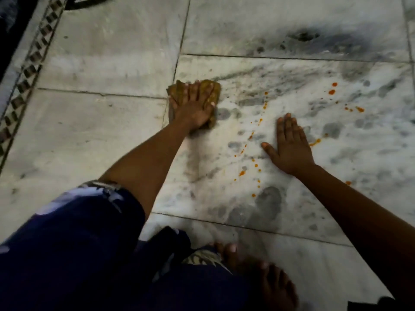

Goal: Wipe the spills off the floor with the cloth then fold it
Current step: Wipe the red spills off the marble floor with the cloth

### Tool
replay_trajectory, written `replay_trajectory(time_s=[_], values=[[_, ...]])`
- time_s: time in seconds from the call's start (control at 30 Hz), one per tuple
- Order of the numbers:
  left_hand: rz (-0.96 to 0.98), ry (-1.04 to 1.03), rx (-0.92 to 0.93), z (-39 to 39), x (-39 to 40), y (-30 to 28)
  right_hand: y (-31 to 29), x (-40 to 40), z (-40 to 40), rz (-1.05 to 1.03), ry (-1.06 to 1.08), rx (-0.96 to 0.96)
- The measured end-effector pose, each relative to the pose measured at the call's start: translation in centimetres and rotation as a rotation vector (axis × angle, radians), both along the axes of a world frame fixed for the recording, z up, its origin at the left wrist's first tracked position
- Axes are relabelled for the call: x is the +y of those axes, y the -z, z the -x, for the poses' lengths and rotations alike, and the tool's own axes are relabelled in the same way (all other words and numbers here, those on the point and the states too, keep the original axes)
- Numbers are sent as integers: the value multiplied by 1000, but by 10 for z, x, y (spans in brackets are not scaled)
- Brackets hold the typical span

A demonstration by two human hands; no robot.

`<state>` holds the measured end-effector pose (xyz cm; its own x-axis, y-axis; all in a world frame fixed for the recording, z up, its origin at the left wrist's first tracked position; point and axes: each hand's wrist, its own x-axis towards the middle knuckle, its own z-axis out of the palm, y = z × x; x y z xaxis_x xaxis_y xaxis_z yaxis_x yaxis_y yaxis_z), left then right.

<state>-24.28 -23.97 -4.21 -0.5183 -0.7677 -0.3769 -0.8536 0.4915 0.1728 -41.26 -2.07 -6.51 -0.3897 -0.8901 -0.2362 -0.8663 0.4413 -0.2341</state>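
A bunched mustard-yellow cloth [214,89] lies on the white marble floor [101,59], left of the spills. My left hand [193,106] presses flat on top of the cloth with fingers spread over it, hiding most of it. Orange spill drops [254,163] run in a diagonal line across the tile between my hands. More orange drops [332,92] and a smear [315,142] lie further right. My right hand [289,147] rests palm down on the bare floor among the drops, fingers together, holding nothing.
A patterned mosaic border strip [29,70] runs diagonally along the left, with a dark area beyond it. A dark grey smudge [305,37] marks the far tile. My bare foot [258,272] and blue patterned clothing [67,243] fill the bottom.
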Motion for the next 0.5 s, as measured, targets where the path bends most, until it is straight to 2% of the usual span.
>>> replay_trajectory(time_s=[0.07, 0.2, 0.3, 0.4, 0.5], values=[[52, 91, 0, -14, 23, 0, 0, 0, 0, 9, -4, -9], [184, 335, 133, -80, 125, 10, 5, 1, -1, 59, -1, -1], [238, 399, 144, -124, 165, 16, 5, 2, 0, 78, -5, -10], [232, 343, 154, -127, 141, 19, 6, 2, 0, 85, -19, 4], [243, 184, 93, -96, 84, 17, 6, 2, -1, 88, -9, 3]])
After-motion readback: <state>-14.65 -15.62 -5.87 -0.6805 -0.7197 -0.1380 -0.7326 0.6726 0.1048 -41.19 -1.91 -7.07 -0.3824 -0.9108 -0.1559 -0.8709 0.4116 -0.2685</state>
